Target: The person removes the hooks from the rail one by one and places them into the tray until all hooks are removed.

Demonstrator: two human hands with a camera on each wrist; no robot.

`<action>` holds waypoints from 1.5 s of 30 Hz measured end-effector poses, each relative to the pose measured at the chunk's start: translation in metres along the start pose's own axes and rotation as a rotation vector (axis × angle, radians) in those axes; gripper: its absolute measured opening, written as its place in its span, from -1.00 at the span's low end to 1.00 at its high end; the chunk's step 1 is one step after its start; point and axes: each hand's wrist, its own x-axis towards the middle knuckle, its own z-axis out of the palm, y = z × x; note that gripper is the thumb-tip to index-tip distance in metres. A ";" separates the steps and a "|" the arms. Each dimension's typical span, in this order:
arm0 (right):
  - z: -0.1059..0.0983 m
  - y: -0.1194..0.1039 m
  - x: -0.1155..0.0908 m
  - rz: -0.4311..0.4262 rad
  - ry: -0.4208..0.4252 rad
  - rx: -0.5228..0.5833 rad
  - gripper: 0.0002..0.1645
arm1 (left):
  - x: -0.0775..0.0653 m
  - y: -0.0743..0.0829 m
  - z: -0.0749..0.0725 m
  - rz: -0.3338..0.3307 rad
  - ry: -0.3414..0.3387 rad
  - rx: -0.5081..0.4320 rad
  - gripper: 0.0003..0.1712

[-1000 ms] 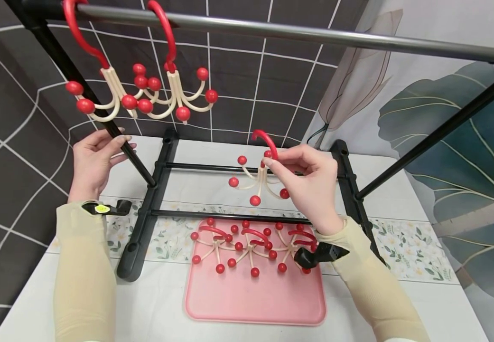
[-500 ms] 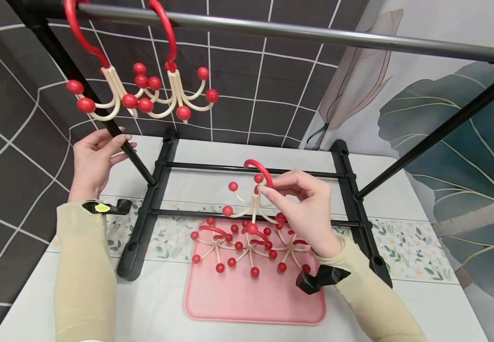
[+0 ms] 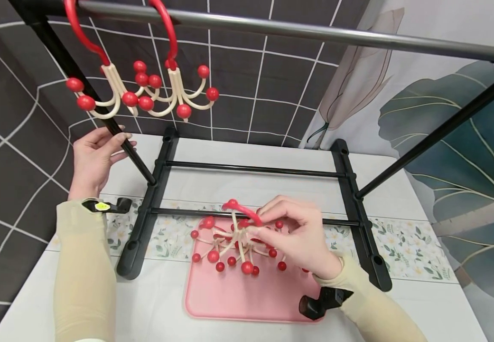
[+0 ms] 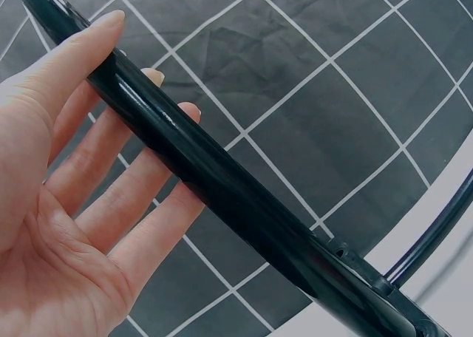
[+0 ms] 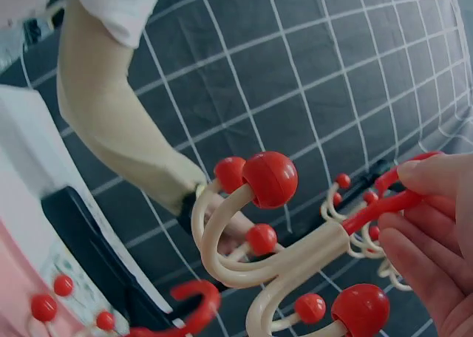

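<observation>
My left hand (image 3: 97,159) grips the slanted black post (image 4: 222,182) of a rack, thumb on the near side and fingers behind. My right hand (image 3: 293,232) pinches the red hook end of a multi-arm hanger hook (image 5: 303,259) with cream arms and red ball tips. In the head view it hangs tilted above the pink tray (image 3: 247,304), overlapping similar hanger hooks lying there; whether it touches them cannot be told. Two more hanger hooks, a left one (image 3: 114,78) and a right one (image 3: 176,83), hang from the top rail (image 3: 298,32) at its left end.
The rack's black base, with a left foot (image 3: 137,237) and a right foot (image 3: 370,247), stands on a white table cover (image 3: 153,304). Two low crossbars join the feet behind the tray. A dark gridded backdrop (image 3: 238,80) rises at the back, and a patterned curtain (image 3: 443,128) hangs at the right.
My right hand has come down and toward me with the hanger hook, from above the base crossbars to over the tray, tilting the hook. The left hand stays on the post.
</observation>
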 end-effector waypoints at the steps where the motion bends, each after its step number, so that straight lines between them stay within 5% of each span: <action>1: 0.002 0.000 -0.001 -0.005 -0.022 0.013 -0.79 | 0.000 0.000 0.000 0.001 -0.001 -0.001 -0.66; 16: 0.032 0.023 -0.040 0.086 -0.327 0.025 -0.67 | -0.001 0.000 0.000 -0.011 0.001 0.002 -0.65; 22: 0.039 0.029 -0.049 0.180 -0.336 0.011 -0.70 | -0.001 0.000 0.000 -0.007 -0.003 -0.004 -0.67; 31: 0.046 0.021 -0.039 0.127 -0.323 0.028 -0.71 | 0.000 0.000 0.000 -0.005 -0.006 -0.025 -0.67; 45: 0.049 0.028 -0.056 0.206 -0.327 0.043 -0.71 | 0.000 0.000 0.000 -0.005 -0.006 -0.026 -0.67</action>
